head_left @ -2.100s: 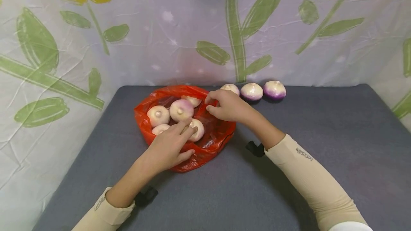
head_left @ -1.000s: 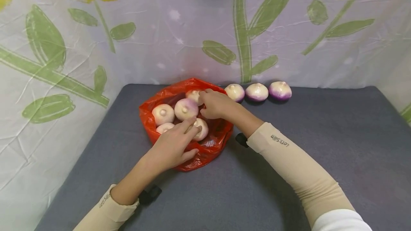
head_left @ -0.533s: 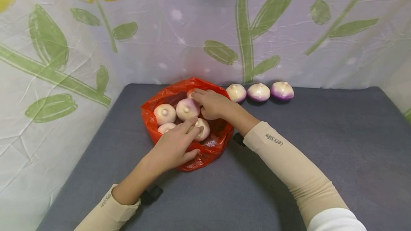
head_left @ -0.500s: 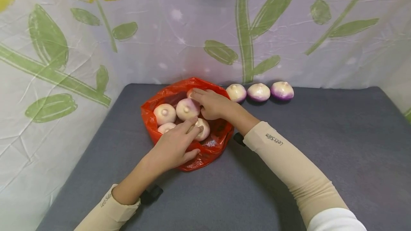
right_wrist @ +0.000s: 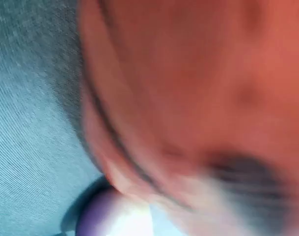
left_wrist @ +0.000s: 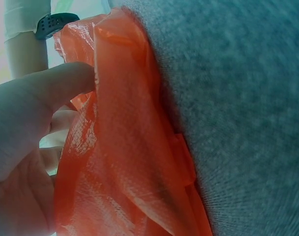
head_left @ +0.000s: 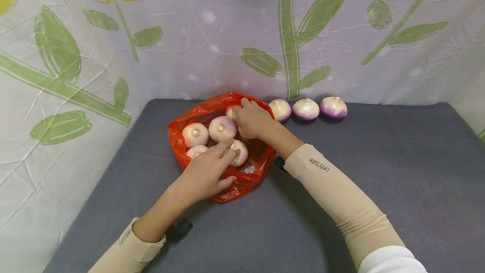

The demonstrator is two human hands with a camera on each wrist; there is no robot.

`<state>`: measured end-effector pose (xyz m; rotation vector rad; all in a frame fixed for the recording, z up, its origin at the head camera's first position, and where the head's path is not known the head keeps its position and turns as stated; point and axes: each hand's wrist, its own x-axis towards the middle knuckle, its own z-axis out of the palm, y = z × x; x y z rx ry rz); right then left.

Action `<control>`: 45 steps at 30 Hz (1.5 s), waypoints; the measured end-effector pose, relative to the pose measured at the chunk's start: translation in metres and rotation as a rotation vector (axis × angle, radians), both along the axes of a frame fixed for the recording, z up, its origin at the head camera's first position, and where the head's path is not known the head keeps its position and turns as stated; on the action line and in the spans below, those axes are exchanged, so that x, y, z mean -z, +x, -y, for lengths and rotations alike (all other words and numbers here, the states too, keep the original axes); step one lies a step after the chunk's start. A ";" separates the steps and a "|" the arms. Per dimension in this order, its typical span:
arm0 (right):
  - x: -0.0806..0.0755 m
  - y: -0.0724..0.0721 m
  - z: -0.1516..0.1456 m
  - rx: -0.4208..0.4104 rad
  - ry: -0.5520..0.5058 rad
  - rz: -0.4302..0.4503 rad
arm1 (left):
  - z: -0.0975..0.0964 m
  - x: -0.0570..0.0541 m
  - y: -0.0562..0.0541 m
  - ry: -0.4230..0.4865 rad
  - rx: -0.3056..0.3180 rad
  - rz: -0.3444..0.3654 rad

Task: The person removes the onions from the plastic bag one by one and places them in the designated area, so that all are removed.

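An opened red plastic bag [head_left: 178, 142] sits on the table with several white-and-purple turnips in it, among them a left turnip [head_left: 195, 135] and a middle turnip [head_left: 222, 128]. My left hand [head_left: 202, 174] reaches over the bag's near rim, fingers spread and resting on the near turnip [head_left: 241, 155]. In the left wrist view its thumb [left_wrist: 66, 81] touches the bag wall. Deep at the bag's back right, my right hand [head_left: 251, 119] curls its fingers around the rear turnip [head_left: 230, 112], mostly hidden by the hand. The right wrist view is blurred red plastic [right_wrist: 188, 88].
Along the table's back edge, right of the bag, stand a turnip [head_left: 280, 110], a second turnip [head_left: 306, 109] and a third turnip [head_left: 333, 107]. The dark grey table [head_left: 360, 159] meets a flower-printed cloth [head_left: 212, 54] behind and at both sides.
My right hand has gone from the bag's right rim into the bag onto the rear turnip. Its fingers have now drawn back slightly right, the turnip shifting with them. The left hand stays put.
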<state>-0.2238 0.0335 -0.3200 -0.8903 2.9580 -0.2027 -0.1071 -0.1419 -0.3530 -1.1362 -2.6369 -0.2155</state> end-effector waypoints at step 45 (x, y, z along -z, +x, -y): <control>0.010 0.005 -0.007 0.072 0.054 0.093 | 0.001 -0.003 0.000 0.001 -0.029 0.043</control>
